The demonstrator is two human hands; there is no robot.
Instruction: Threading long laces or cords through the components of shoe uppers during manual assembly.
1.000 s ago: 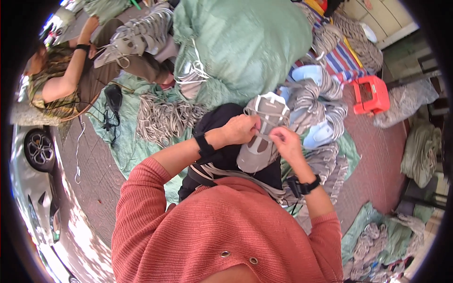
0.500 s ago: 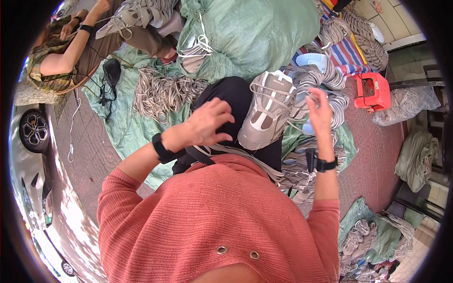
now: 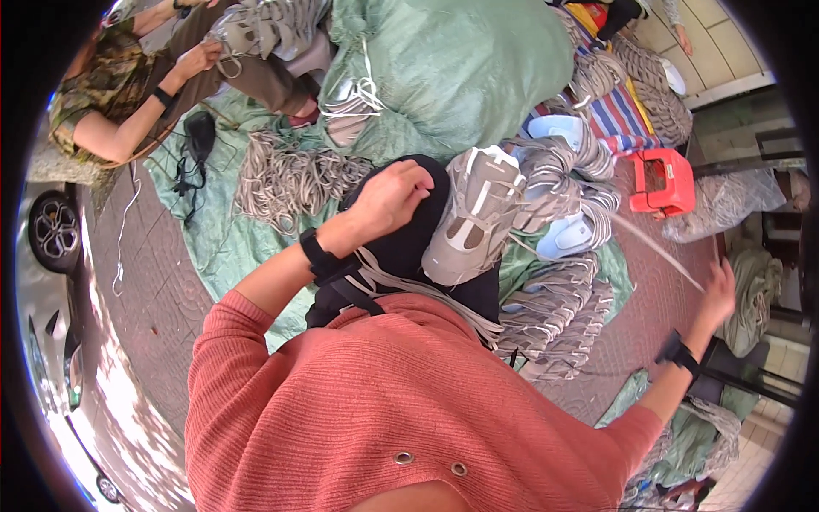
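A grey-and-white sneaker rests on my right thigh, toe toward me. Few lace crossings show on its upper. My right hand is stretched far out to the right, fingers closed on a pale shoelace, which is blurred by motion and runs back toward the shoes. Over my dark-trousered left knee hovers my left hand, its fingers curled in and apart from the sneaker; no object shows in them. A bundle of loose grey laces lies across my lap.
Several grey shoes with pale blue insoles are stacked on my right, beside a red plastic frame. A big green sack stands ahead. Left of it lies a heap of laces on green sheeting. Another person handles a shoe at far left.
My right hand has swung from beside the sneaker far out to the right, drawing a lace along. My left hand has risen slightly and curled its fingers. The sneaker's upper shows fewer lace crossings.
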